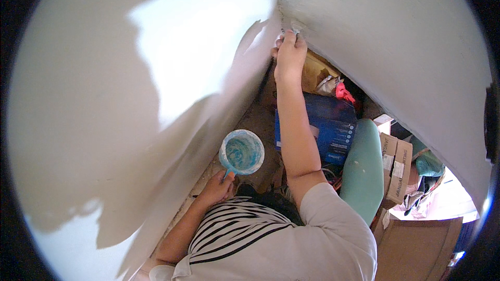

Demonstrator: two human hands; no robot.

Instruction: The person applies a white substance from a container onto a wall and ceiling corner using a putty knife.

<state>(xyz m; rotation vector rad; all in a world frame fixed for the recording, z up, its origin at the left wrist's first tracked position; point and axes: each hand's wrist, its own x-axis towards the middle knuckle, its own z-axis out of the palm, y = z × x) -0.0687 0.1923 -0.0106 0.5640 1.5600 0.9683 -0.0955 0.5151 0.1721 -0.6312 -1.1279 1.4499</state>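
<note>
My left hand [216, 189] is closed round the handle of a round blue dipper [241, 151]. White paste or paint coats the dipper's rim, and whitish smears streak its blue inside. Stretched far ahead, my right hand [292, 54] is closed at the corner where two walls meet. A small flat tool [296, 29] shows at its fingertips, against the right wall [385, 36]; its exact kind is hard to make out. Rough, patchy plaster [279, 0] runs up the corner seam above the hand.
Sunlight and shadow fall across the left wall [104, 99]. A dark blue box [333, 125] stands below my right arm, with a crumpled wrapper and red cloth [344, 92] beyond it. My green-clad leg [363, 166] is beside cardboard boxes [398, 169] on the right.
</note>
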